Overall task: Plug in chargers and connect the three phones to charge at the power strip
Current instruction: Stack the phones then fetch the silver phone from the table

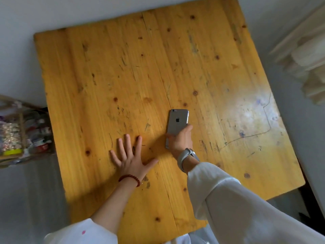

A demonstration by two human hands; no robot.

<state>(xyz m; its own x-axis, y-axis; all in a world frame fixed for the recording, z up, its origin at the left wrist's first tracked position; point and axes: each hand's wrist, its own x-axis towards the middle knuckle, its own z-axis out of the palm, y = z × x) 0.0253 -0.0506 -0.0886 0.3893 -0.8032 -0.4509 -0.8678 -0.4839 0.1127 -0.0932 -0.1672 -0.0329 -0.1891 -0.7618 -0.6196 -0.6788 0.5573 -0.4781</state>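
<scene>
One phone (177, 123), grey metal back upward with a dark logo at its centre and a camera lens at the far left corner, lies lengthwise on the wooden table (123, 71), a little right of the middle and toward the near half. One right hand (181, 140) grips its near end: the thumb presses the right edge, fingertips wrap the left edge, and the palm covers the lower part of the casing; whether the phone rests fully on the wood or is slightly lifted cannot be told. One left hand (130, 155) lies flat on the tabletop just left of the phone, apart from it, all five fingers spread wide and holding nothing. One dark red bead bracelet (130, 179) circles the left wrist; one pale grey watch band (186, 158) circles the right wrist. Two loose white sleeves (237, 205) cover the forearms, the left one pushed well back. One table only, yellow-orange planks with knots, scratches and pen marks, a bright glare patch toward its right side. One wooden rack (22, 134) of blurred small bottles and jars stands off the table's left edge. One stack of pale, blurred material (306, 57) sits off the upper right, on the grey floor.
</scene>
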